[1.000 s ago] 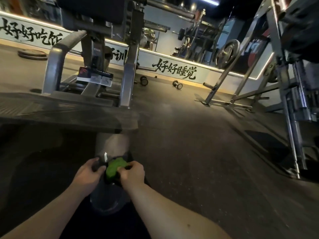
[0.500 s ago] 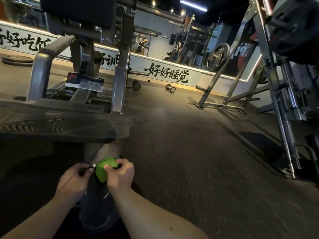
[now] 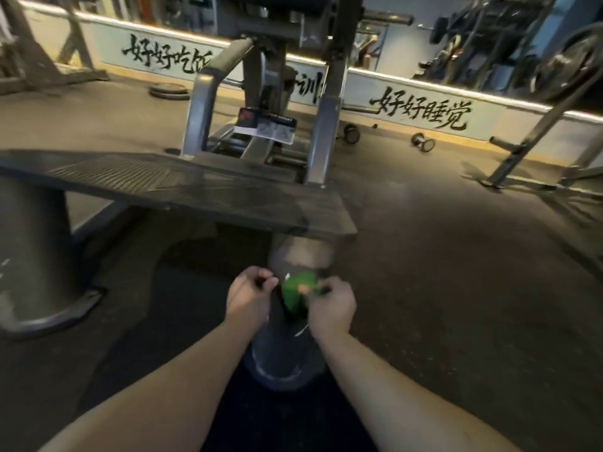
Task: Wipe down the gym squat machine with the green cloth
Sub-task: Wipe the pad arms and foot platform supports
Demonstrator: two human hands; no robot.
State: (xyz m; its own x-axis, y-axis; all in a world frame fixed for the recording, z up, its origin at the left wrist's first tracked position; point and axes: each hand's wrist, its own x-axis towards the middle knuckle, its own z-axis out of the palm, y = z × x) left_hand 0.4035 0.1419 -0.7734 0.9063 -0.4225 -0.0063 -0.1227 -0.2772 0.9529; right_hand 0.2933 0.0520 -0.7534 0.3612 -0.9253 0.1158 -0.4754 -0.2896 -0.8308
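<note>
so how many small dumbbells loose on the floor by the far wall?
2. One dumbbell lies just right of the squat machine's right upright; the other dumbbell lies further right, below the wall lettering. The machine frame may hide more.

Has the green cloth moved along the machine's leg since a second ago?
Cannot tell. The camera swung, but the green cloth sits about as far below the footplate edge as before, between the left hand and right hand.

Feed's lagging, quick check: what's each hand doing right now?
Left hand: closed in a fist, contents not visible.
Right hand: closed on the cloth.
</note>
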